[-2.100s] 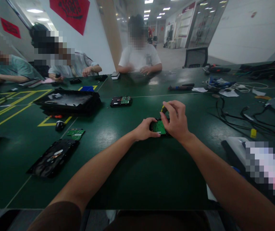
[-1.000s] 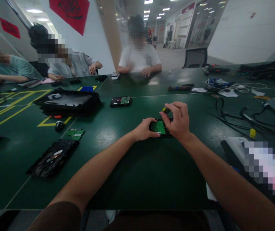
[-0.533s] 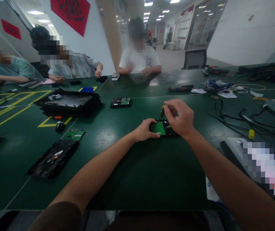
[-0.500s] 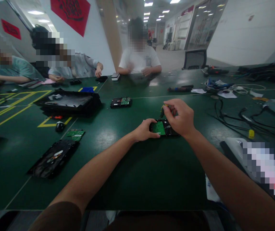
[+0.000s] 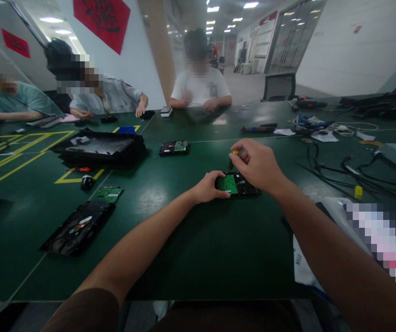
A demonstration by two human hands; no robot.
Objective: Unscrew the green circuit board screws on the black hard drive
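A hard drive (image 5: 243, 185) lies on the green table in front of me, its green circuit board facing up. My left hand (image 5: 210, 186) grips its left end, with the thumb on the near edge and the fingers on the far edge. Above the drive's far edge, my right hand (image 5: 257, 165) pinches a small screwdriver with a yellow-topped dark handle (image 5: 231, 160). The screwdriver stands roughly upright, its tip near the far edge of the board; whether it touches a screw I cannot tell.
An opened hard drive (image 5: 78, 228) and a loose green circuit board (image 5: 110, 194) lie to the left. Farther off are another hard drive (image 5: 174, 148) and a black tray (image 5: 101, 145). Black cables (image 5: 343, 173) lie on the right. Several people sit across the table.
My right hand has shifted slightly left with the screwdriver, which now stands more upright over the drive's far edge. My left hand keeps its hold on the drive.
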